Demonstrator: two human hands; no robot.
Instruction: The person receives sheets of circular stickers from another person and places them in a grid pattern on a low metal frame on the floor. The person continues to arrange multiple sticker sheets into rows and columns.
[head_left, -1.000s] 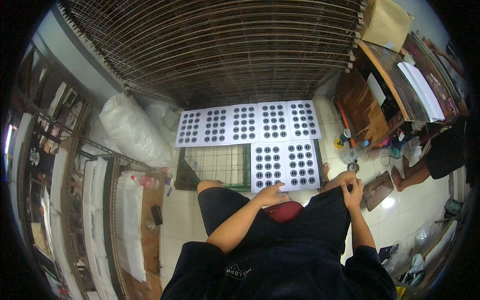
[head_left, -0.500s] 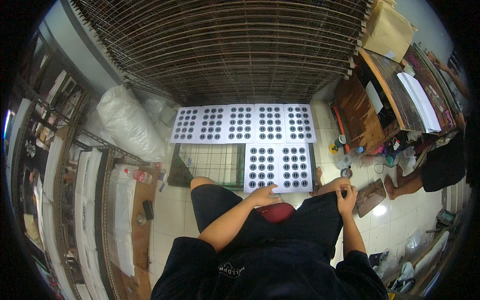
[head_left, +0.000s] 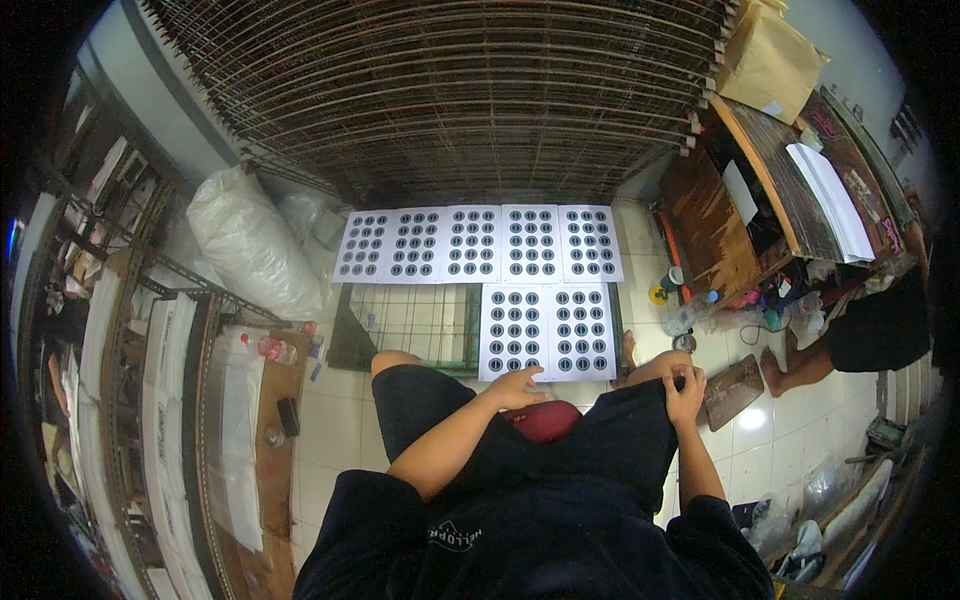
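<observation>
White sheets printed with rows of round black marks lie in front of me: a far row (head_left: 476,245) of several, and a near pair (head_left: 548,333) on the right. They rest on a low wire rack frame (head_left: 405,325). My left hand (head_left: 518,387) is at the front edge of the near pair, fingers stretched and apart; whether a fingertip touches the paper I cannot tell. A dark red thing (head_left: 543,421) shows between my thighs beside it. My right hand (head_left: 686,392) rests on my right knee by the hem of my black shorts (head_left: 630,425), fingers bent together.
Tiers of a wire drying rack (head_left: 440,100) slope above the sheets. Left are a stuffed plastic sack (head_left: 255,240) and shelves of paper (head_left: 170,400). A wooden cabinet (head_left: 715,230) stands right, near another person's leg (head_left: 800,360) and a small wooden board (head_left: 734,393).
The whole view has shifted slightly. My left hand stays by the sheets' front edge and my right hand on the knee; the sheets lie as before.
</observation>
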